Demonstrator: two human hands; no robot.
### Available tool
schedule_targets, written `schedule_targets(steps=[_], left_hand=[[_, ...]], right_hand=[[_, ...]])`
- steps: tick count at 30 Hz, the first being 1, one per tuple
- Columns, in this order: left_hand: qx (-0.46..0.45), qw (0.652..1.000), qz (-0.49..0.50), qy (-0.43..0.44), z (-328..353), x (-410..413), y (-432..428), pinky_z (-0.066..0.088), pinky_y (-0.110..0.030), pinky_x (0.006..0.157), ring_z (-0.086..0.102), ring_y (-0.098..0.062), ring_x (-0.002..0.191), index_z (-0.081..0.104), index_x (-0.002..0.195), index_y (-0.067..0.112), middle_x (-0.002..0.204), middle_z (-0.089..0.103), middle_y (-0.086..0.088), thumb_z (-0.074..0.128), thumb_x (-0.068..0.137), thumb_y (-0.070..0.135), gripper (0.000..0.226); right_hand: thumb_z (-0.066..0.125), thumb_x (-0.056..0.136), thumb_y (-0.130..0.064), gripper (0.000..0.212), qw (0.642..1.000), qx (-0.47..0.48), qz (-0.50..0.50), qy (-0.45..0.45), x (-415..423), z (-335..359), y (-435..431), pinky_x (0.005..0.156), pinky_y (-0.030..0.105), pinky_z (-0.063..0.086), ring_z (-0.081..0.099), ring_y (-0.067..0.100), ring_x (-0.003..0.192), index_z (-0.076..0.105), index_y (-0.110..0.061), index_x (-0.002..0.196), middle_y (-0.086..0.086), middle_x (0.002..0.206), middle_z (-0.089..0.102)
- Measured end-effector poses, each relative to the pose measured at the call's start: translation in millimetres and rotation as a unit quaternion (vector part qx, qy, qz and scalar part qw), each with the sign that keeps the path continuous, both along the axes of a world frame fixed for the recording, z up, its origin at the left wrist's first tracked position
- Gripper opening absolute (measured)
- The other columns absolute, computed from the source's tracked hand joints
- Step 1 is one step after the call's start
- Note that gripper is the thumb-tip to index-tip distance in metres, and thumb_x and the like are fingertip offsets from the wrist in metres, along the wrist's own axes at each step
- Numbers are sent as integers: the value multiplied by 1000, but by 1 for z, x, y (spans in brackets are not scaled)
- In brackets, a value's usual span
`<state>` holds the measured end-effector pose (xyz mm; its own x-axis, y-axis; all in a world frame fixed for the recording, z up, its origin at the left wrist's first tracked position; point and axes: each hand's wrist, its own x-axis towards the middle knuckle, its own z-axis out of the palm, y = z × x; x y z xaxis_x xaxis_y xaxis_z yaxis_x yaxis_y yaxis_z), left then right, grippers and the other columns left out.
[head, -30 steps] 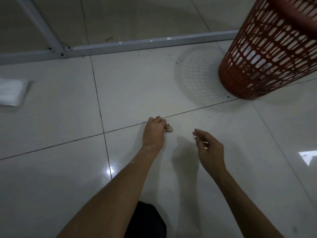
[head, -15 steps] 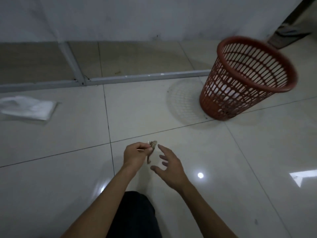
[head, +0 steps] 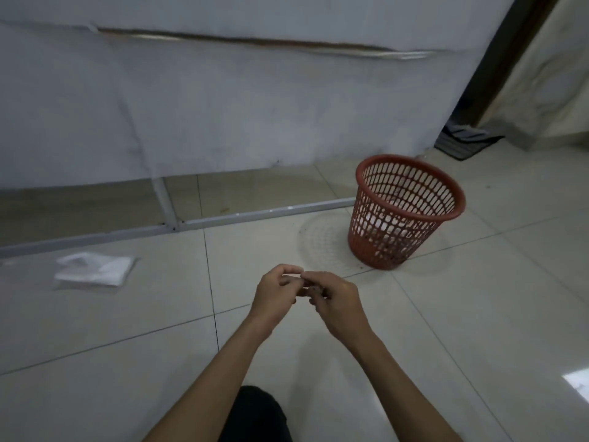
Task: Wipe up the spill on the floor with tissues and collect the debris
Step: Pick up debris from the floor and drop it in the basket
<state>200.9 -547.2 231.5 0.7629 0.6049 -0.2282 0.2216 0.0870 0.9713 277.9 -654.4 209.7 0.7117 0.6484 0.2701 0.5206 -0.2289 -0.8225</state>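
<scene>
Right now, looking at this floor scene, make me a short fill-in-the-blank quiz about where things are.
1. The basket is coloured ____.
2. The white tissue lies on the ____.
3. The left hand and right hand are ____ each other, fingertips meeting.
4. The basket stands to the ____ of the hands.

Missing words: red; floor; touching; right

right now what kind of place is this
Probably an indoor workroom or utility space: glossy tiled floor, a red plastic wastebasket, and a metal-framed white partition.
</scene>
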Motion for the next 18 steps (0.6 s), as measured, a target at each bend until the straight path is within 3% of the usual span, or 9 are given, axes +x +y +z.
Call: schedule_targets(steps=[2,5,7,9,12,14,18], left_hand=[[15,1000,-17,-16,15,-1,-5,48,-17,62,68,-3,67,65,92,16,81,71,0,49,86,6,19],[51,998,-15,-32,28,-1,-8,46,-6,55,67,-10,73,67,91,13,86,71,-7,53,87,4,17],[74,997,-21,-31,34,-1,-9,45,-5,55,66,-13,77,68,93,11,88,71,-8,56,86,4,15],[97,994,-33,-30,39,1,-11,48,-10,63,66,-14,78,69,93,10,88,71,-6,60,85,6,13],[132,990,-51,-17,45,8,-14,50,-19,73,66,-12,79,71,91,13,88,71,-2,63,83,12,11],[151,986,-64,-11,48,15,-16,48,-15,69,65,-14,81,71,89,14,89,71,-1,65,83,16,9],[191,977,-94,-8,65,34,-18,44,-11,61,64,-15,85,71,89,14,92,71,-1,61,85,19,11]], right_hand=[[59,76,11,43,999,-7,6,-35,-1,17,-8,73,17,54,65,8,81,70,-17,107,-3,99,69],[53,72,13,64,996,-55,70,-19,-2,38,-21,77,25,55,64,18,92,58,-20,127,-2,121,59],[52,74,13,73,989,-108,93,-28,-2,48,-28,82,24,53,64,18,99,47,-26,136,-7,137,44],[57,77,11,71,990,-113,81,-35,0,55,-33,89,21,51,61,16,110,48,-27,135,-2,143,42],[67,77,5,51,996,-68,39,-29,2,68,-37,82,8,49,66,17,99,63,-19,122,4,114,67],[70,77,2,36,998,-42,14,-41,6,77,-39,74,16,54,68,12,79,70,-15,109,-2,88,70],[67,82,-4,18,998,-28,-16,-46,25,90,-40,63,24,59,69,11,63,73,-10,98,1,76,71]])
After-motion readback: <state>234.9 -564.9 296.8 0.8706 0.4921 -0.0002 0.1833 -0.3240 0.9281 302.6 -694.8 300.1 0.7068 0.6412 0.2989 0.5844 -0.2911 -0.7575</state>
